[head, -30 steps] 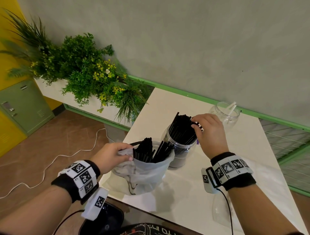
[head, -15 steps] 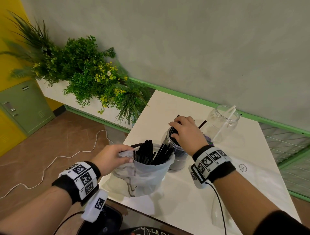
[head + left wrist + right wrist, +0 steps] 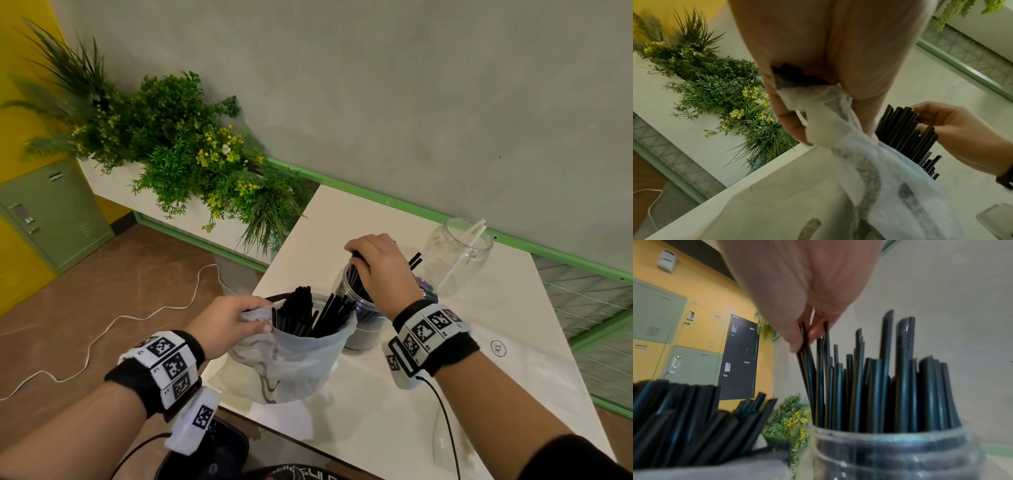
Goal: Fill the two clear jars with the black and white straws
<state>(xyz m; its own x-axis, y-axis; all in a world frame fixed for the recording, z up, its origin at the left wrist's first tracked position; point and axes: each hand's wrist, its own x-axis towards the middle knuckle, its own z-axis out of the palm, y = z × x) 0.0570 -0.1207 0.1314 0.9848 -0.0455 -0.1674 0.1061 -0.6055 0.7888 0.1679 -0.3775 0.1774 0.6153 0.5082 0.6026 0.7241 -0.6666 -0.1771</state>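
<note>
Two clear jars on white tabletop (image 3: 513, 329): near jar (image 3: 363, 325) packed with black straws (image 3: 869, 386), just beside plastic bag (image 3: 294, 363) of more black straws; far jar (image 3: 455, 257), near the wall-side edge, holding a white straw (image 3: 462, 257). Right hand (image 3: 383, 270) pinching a few black straws in near jar. Left hand (image 3: 229, 322) gripping bag rim, near the tabletop's left edge. Plants (image 3: 178, 150) beyond left edge.
</note>
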